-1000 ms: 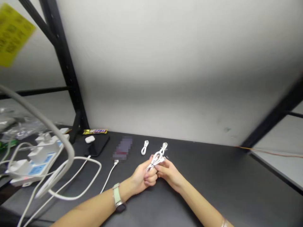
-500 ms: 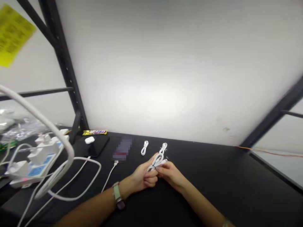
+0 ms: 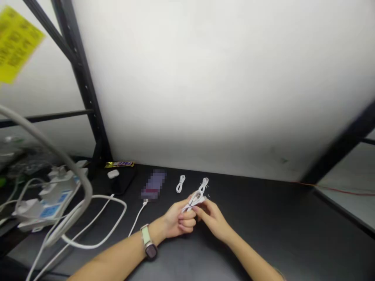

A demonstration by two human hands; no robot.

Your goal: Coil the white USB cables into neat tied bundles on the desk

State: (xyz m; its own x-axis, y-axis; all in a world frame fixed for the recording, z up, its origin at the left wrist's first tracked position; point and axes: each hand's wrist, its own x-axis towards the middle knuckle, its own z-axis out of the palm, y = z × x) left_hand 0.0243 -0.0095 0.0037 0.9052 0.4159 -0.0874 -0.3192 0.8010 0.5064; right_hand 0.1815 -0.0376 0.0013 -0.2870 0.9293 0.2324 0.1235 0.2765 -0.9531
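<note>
My left hand [image 3: 175,222] is closed around a coiled white cable [image 3: 194,200], which sticks up from the fist with a dark tie round its middle. My right hand [image 3: 215,221] meets it from the right, thumb and fingers pinched on the cable near the tie; exactly what the fingertips grip is partly hidden. Just beyond the hands, a second white cable bundle [image 3: 204,182] lies on the black table [image 3: 278,218], with small thin scraps beside it. Another bundled white cable [image 3: 181,184] rests to its left.
A blurred-out phone [image 3: 154,185] has a white charging cord [image 3: 136,220] plugged in. Further left are a white earbud case [image 3: 113,174] on a dark device, a snack bar [image 3: 119,164] and a power strip [image 3: 55,203] with chargers. A thick white cable [image 3: 63,154] loops across the left foreground.
The view has shifted slightly and the lighting has changed. Both hands keep hold of the cable, and the right fingers have moved a little around the tie.
</note>
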